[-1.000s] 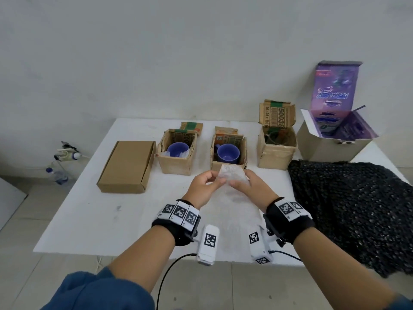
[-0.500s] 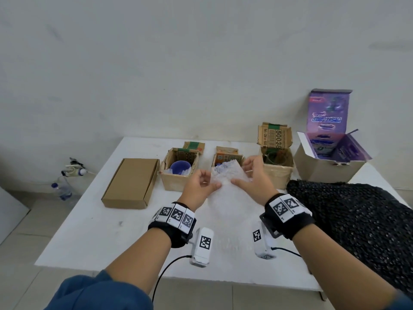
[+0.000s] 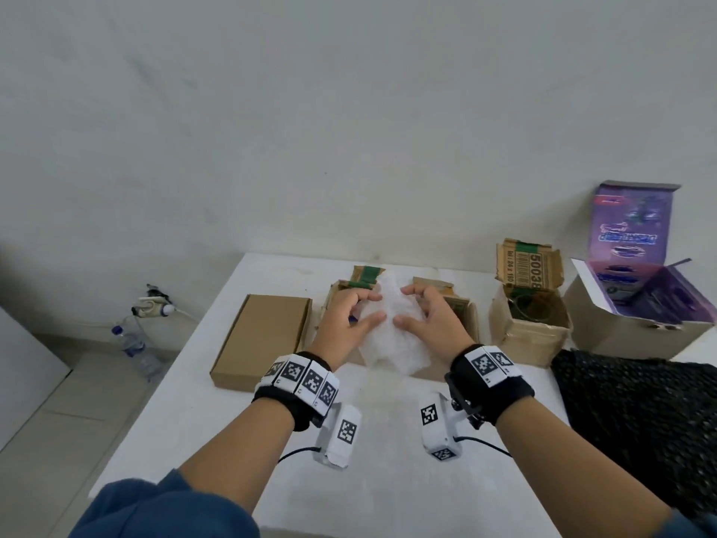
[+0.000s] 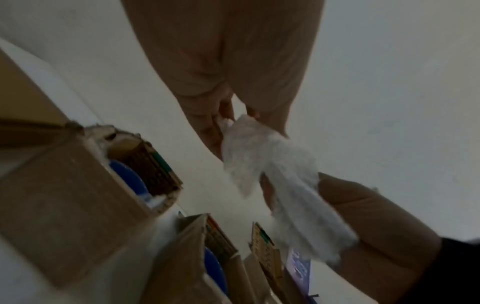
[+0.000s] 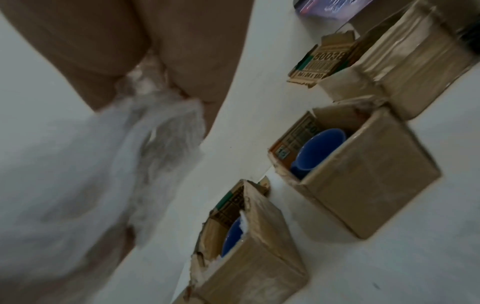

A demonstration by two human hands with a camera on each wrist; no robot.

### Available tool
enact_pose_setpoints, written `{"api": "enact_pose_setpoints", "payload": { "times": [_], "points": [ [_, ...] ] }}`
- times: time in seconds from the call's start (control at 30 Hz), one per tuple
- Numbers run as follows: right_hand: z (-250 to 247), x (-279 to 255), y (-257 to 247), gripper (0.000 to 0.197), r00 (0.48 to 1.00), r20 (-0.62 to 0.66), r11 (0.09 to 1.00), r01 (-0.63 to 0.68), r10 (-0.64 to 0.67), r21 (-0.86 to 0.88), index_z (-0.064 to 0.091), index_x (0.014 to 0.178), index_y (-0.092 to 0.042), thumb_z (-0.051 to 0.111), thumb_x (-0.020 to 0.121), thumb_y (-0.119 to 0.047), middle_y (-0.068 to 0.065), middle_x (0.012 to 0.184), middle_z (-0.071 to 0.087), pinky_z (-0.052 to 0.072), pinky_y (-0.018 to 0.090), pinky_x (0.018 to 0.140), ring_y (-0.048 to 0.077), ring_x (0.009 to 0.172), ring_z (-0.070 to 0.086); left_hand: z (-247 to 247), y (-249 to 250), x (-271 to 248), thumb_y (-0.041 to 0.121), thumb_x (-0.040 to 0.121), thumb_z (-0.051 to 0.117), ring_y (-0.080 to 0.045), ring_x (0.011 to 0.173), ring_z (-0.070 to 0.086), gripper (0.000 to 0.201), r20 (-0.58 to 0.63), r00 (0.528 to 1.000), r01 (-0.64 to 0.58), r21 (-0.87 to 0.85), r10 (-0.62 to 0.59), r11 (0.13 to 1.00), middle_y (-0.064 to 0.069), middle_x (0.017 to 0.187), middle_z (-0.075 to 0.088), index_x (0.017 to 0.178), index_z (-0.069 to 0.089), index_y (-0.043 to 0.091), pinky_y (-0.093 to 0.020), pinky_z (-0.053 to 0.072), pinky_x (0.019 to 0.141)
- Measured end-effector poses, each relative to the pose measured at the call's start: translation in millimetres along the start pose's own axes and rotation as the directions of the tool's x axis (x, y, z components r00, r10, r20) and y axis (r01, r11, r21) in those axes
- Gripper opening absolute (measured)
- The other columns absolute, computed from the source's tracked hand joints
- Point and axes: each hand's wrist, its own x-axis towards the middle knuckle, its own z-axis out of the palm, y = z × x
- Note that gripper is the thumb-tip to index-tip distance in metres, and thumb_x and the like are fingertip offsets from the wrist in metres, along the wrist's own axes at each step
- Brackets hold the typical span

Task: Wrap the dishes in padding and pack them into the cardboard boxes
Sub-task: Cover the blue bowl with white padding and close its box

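Both hands hold a crumpled white padding sheet [image 3: 392, 337] up in the air in front of two small open cardboard boxes. My left hand [image 3: 374, 304] pinches its left edge and my right hand [image 3: 403, 306] pinches its right edge. In the left wrist view the padding [image 4: 280, 185] hangs from the left fingertips [image 4: 226, 117]. The right wrist view shows the padding [image 5: 103, 164] bunched in the right hand. Each small box holds a blue cup [image 5: 317, 148] [image 5: 231, 236]. In the head view the hands and padding hide both cups.
A flat closed cardboard box [image 3: 260, 339] lies at the left. Right of the two small boxes stand a third small open box [image 3: 527, 328] and an open purple-lined box [image 3: 636, 316]. A black textured cloth [image 3: 636, 413] covers the table's right side. A bottle [image 3: 135, 343] stands on the floor.
Both hands have lifted the padding off the table and carried it forward, up in front of the two boxes with cups. The sheet is more bunched now.
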Motion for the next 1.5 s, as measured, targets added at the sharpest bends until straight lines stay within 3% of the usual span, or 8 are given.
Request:
{"api": "enact_pose_setpoints", "payload": {
  "times": [0.1, 0.23, 0.47, 0.6, 0.77, 1.0, 1.17, 1.5],
  "points": [
    [12.4, 33.8, -1.5, 0.046, 0.999, 0.053, 0.999, 0.006, -0.004, -0.047, 0.049, 0.114, -0.03, 0.072, 0.08, -0.01, 0.012, 0.122, 0.058, 0.053, 0.043, 0.09, 0.024, 0.107, 0.061, -26.3, -16.1, 23.1, 0.053, 0.061, 0.079, -0.012, 0.112, 0.056, 0.052, 0.181, 0.98, 0.086, -0.011, -0.082, 0.996, 0.008, 0.121, 0.056, 0.108, 0.057, 0.047, -0.034, 0.051, 0.093],
    [25.2, 67.1, -1.2, 0.071, 0.972, 0.232, 0.997, -0.01, 0.029, -0.083, 0.039, 0.138, -0.02, 0.074, 0.077, -0.007, 0.005, 0.136, 0.05, 0.046, 0.044, 0.102, 0.02, 0.122, 0.053, -58.3, -30.9, 60.2, 0.026, 0.067, 0.083, -0.011, 0.11, 0.055, 0.058, 0.21, 0.971, 0.095, 0.114, -0.118, 0.989, 0.008, 0.118, 0.057, 0.119, 0.058, 0.024, -0.026, 0.049, 0.093],
    [59.4, 114.9, 0.7, 0.038, 0.994, -0.074, 0.882, 0.035, -0.079, -0.469, 0.064, 0.112, -0.018, 0.076, 0.075, -0.02, -0.004, 0.107, 0.048, 0.042, 0.016, 0.083, 0.011, 0.096, 0.05, -72.9, -66.5, 108.1, 0.015, 0.079, 0.073, 0.0, 0.081, 0.056, 0.025, 0.28, 0.959, -0.011, 0.208, -0.049, 0.978, 0.007, 0.089, 0.062, 0.103, 0.066, 0.012, -0.011, 0.04, 0.072],
    [67.3, 134.8, 7.9, 0.027, 0.993, -0.089, 0.717, -0.007, -0.077, -0.697, 0.062, 0.105, -0.013, 0.069, 0.083, -0.027, 0.001, 0.106, 0.053, 0.035, 0.021, 0.08, 0.012, 0.09, 0.046, -71.3, -97.9, 120.7, 0.029, 0.075, 0.077, -0.011, 0.095, 0.047, 0.036, 0.171, 0.985, -0.074, 0.357, 0.012, 0.931, 0.003, 0.101, 0.052, 0.107, 0.066, 0.02, -0.026, 0.042, 0.083],
    [77.7, 148.9, 26.9, 0.029, 0.993, -0.107, 0.618, -0.054, -0.049, -0.784, 0.049, 0.112, -0.016, 0.056, 0.086, -0.007, 0.003, 0.115, 0.05, 0.044, 0.025, 0.073, 0.017, 0.083, 0.052, -67.8, -123.1, 116.4, 0.029, 0.074, 0.078, -0.006, 0.081, 0.051, 0.04, 0.103, 0.984, 0.108, 0.304, -0.146, 0.947, 0.004, 0.103, 0.05, 0.105, 0.055, 0.019, -0.013, 0.04, 0.064],
    [90.9, 158.0, 52.5, 0.034, 1.0, -0.016, 0.578, -0.014, 0.0, -0.816, 0.054, 0.113, -0.014, 0.06, 0.081, -0.001, 0.005, 0.122, 0.049, 0.044, 0.025, 0.079, 0.025, 0.096, 0.056, -65.3, -138.0, 114.7, 0.02, 0.091, 0.06, -0.016, 0.099, 0.053, 0.03, 0.243, 0.956, 0.112, 0.22, -0.165, 0.969, -0.004, 0.111, 0.044, 0.12, 0.062, 0.014, -0.021, 0.044, 0.093],
    [87.2, 151.5, 56.1, 0.035, 0.995, 0.103, 0.637, 0.08, 0.0, -0.767, 0.057, 0.122, -0.011, 0.057, 0.088, -0.018, 0.006, 0.123, 0.055, 0.034, 0.025, 0.097, 0.021, 0.114, 0.049, -64.8, -142.7, 111.1, 0.017, 0.081, 0.071, -0.013, 0.091, 0.054, 0.042, 0.232, 0.961, 0.113, 0.162, -0.149, 0.98, -0.001, 0.111, 0.046, 0.119, 0.054, 0.014, -0.008, 0.045, 0.073],
    [95.8, 175.7, 54.4, 0.034, 0.93, 0.279, 0.318, 0.196, 0.24, -0.928, 0.054, 0.122, -0.013, 0.046, 0.09, -0.007, 0.007, 0.126, 0.057, 0.044, 0.038, 0.096, 0.029, 0.116, 0.05, -64.9, -147.5, 107.8, 0.014, 0.081, 0.071, -0.012, 0.095, 0.054, 0.049, 0.244, 0.954, 0.153, 0.114, -0.177, 0.982, 0.0, 0.12, 0.046, 0.124, 0.047, 0.015, -0.015, 0.047, 0.072]
  ]
}}
